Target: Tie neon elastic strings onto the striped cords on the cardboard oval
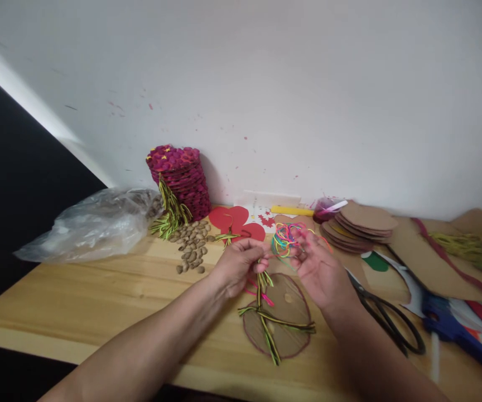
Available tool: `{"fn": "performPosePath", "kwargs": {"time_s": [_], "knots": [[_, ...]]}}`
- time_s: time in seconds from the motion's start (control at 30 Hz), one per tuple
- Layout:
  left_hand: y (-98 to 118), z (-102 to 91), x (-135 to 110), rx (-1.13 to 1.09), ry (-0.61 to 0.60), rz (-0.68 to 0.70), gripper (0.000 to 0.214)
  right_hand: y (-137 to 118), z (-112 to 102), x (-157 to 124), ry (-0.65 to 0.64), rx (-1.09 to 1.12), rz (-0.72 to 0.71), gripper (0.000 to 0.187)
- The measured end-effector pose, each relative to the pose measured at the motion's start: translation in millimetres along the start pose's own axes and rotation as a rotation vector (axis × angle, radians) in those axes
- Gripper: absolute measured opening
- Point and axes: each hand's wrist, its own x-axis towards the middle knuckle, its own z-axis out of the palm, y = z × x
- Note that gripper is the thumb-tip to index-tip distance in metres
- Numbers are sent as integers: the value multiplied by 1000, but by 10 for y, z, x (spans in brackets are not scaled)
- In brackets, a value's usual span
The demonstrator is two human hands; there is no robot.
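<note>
My left hand (241,262) is closed, pinching the top end of a striped yellow, green and black cord (266,312) that crosses a round cardboard disc (283,324) lying on the wooden table (99,301). A pink cord piece (254,290) lies under that hand. My right hand (316,262) is raised just right of it, palm up, fingers curled around thin threads from a tangle of bright coloured elastic loops (286,237).
A stack of magenta woven discs (180,178) stands at the wall with cords beside it. Seeds (191,245) are scattered near a clear plastic bag (94,226). Red paper hearts (235,220), stacked cardboard discs (360,226), black scissors (387,321) and a blue tool (450,324) lie right.
</note>
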Motion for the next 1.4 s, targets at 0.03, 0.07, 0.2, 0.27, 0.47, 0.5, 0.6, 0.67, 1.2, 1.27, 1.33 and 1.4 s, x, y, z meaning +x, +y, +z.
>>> {"fn": "performPosePath", "kwargs": {"time_s": [0.03,0.07,0.2,0.27,0.47,0.5,0.6,0.67,1.2,1.27,1.33,1.4], "knots": [[4,-9,9,-20,10,16,24,-3,-16,16,44,0,-6,25],[11,-19,17,-35,19,36,24,-1,-29,25,64,-32,2,25],[36,-34,26,-33,28,110,26,70,-27,-31,-91,-449,134,37],[34,-20,9,2,13,133,28,128,5,-83,-146,-534,155,38],[-43,42,-46,127,-39,150,30,234,69,-113,-105,-143,274,29],[-54,45,-47,135,-40,143,30,238,67,-104,-82,-124,253,28],[-67,35,-40,167,-48,125,32,240,44,-86,-80,-242,135,27],[-62,20,-33,188,-51,116,32,229,23,-88,-118,-427,-11,22],[123,-44,-70,797,-175,364,9,190,-25,-66,-394,-719,-78,18],[108,-53,-66,911,-133,505,8,172,-21,-52,-339,-654,-26,24],[92,-63,-63,983,-109,621,8,146,-10,-52,-295,-573,30,27],[82,-68,-68,1032,-107,704,8,116,6,-60,-265,-481,92,29]]}}
